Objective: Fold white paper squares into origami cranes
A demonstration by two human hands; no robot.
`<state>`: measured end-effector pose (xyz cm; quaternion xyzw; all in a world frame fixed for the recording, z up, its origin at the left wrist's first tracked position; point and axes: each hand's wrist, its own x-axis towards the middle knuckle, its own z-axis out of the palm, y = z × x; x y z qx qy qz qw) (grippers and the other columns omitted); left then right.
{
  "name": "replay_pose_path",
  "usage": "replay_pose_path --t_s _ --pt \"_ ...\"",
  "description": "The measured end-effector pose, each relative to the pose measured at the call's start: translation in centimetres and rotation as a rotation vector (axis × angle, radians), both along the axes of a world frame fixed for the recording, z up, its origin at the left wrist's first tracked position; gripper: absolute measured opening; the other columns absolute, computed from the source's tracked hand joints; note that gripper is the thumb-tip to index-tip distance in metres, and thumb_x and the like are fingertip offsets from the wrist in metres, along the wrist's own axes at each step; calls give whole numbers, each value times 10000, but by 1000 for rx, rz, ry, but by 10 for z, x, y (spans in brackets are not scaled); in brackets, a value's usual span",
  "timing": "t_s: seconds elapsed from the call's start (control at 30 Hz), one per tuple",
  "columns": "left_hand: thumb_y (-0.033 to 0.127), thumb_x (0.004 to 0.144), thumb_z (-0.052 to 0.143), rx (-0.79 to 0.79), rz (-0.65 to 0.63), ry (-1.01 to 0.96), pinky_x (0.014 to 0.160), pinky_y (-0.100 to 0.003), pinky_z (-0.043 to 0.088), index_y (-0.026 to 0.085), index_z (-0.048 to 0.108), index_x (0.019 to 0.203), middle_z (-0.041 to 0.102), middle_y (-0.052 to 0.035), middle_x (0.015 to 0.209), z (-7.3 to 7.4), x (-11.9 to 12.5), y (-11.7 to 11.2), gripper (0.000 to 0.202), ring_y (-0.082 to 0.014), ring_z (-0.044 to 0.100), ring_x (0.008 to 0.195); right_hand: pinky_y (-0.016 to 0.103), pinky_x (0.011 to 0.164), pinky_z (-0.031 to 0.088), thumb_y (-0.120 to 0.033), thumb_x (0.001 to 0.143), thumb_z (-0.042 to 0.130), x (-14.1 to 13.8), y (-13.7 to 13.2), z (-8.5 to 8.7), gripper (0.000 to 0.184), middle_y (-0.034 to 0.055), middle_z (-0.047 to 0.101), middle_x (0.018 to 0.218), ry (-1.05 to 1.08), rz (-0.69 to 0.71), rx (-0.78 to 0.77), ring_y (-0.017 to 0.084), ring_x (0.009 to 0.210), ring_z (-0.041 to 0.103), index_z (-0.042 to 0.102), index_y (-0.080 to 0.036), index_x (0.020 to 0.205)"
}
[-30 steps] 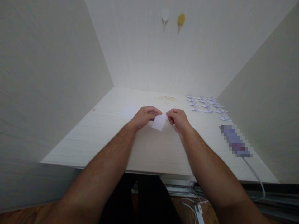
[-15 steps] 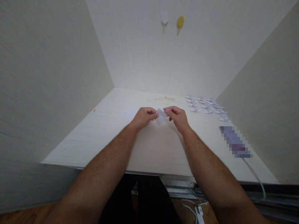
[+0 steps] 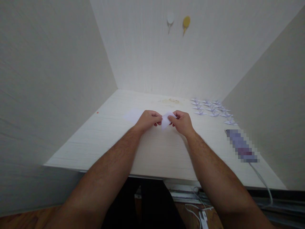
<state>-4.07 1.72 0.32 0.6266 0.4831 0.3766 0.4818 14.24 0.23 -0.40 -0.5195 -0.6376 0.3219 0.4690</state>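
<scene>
A small folded piece of white paper (image 3: 165, 122) is held up between my hands, above the middle of the white table (image 3: 164, 156). My left hand (image 3: 150, 121) pinches its left edge between thumb and fingers. On the other side my right hand (image 3: 182, 121) grips it, with the thumb lying on the near face and the fingers behind. The fingers partly hide the paper, so its exact folds cannot be made out. Flat on the table, just left of my left hand, lies some white paper (image 3: 131, 115).
Several folded paper cranes (image 3: 212, 108) stand in rows at the back right. A blurred-out phone-like device (image 3: 240, 146) with a white cable (image 3: 262, 181) lies near the right edge. Walls enclose the table; a white hook (image 3: 170, 18) and a yellow hook (image 3: 186, 21) are on the back wall.
The paper has turned and shifted slightly right. My right thumb has moved onto its face, where before the right fingertips held only its corner. The view has shifted a little.
</scene>
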Motion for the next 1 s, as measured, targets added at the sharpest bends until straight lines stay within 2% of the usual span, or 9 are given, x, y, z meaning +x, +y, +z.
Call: replay_pose_path --t_s 0.23,0.53,0.63,0.8,1.0 --pt "221 660 649 -20 19 -23 512 -221 454 123 694 688 660 -46 597 -3 0 2 112 -103 561 512 217 443 381 -312 746 635 -1 0 0 163 2 640 571 24 5 4 106 458 525 598 -172 670" --pt "194 655 627 -7 61 28 510 -207 447 127 670 640 642 -32 575 2 2 0 81 -96 557 510 212 453 393 -277 738 632 -2 -1 0 133 0 644 584 21 62 1 99 462 526 597 -170 667" --pt "196 653 627 -9 57 7 517 -212 456 131 660 633 632 -28 568 1 2 0 76 -97 556 511 211 471 415 -264 753 611 -2 -1 -2 109 -2 655 609 -13 110 12 102 485 548 656 -166 742" --pt "187 654 622 -37 56 -49 511 -222 474 135 626 624 614 -20 555 -1 4 -1 60 -94 551 496 209 498 442 -263 794 563 -3 -2 -4 215 7 676 655 -38 158 15 113 548 595 737 -174 885" --pt "192 667 626 -40 56 -53 525 -240 504 135 621 636 631 -34 583 0 5 -3 65 -104 575 514 209 503 449 -265 785 574 -3 -3 -2 235 9 683 658 -32 136 10 111 542 594 750 -173 911"
